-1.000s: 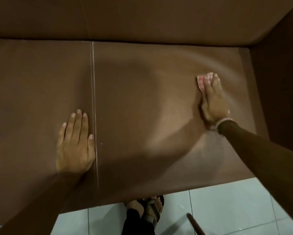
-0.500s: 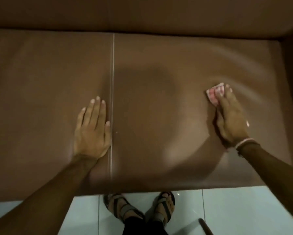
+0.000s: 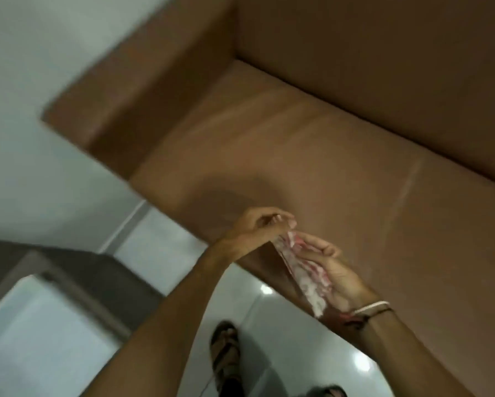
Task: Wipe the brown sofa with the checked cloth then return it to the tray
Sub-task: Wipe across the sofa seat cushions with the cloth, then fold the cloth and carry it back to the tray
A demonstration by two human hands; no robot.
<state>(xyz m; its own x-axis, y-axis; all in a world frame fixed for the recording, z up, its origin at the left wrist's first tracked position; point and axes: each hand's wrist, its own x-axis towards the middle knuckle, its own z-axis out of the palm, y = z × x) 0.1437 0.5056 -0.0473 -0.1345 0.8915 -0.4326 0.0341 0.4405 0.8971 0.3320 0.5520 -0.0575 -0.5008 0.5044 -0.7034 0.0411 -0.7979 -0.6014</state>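
The brown sofa (image 3: 312, 144) fills the upper right of the tilted, blurred view, its left armrest (image 3: 131, 93) at upper centre. Both hands are lifted off the seat and meet above its front edge. The red and white checked cloth (image 3: 303, 270) hangs stretched between them. My left hand (image 3: 257, 227) pinches the cloth's top corner with its fingertips. My right hand (image 3: 332, 270) lies under the cloth with its fingers curled around it; a bracelet sits on that wrist. No tray is in view.
A grey piece of furniture with a pale top (image 3: 48, 296) stands at lower left beside the sofa. Glossy white floor tiles (image 3: 283, 325) lie below, and my sandalled foot (image 3: 224, 351) is on them. A pale wall (image 3: 40, 53) is at upper left.
Both hands have left the seat and come together holding the cloth. The right hand was wiping and the left was pressed flat. The view has swung to the sofa's left end.
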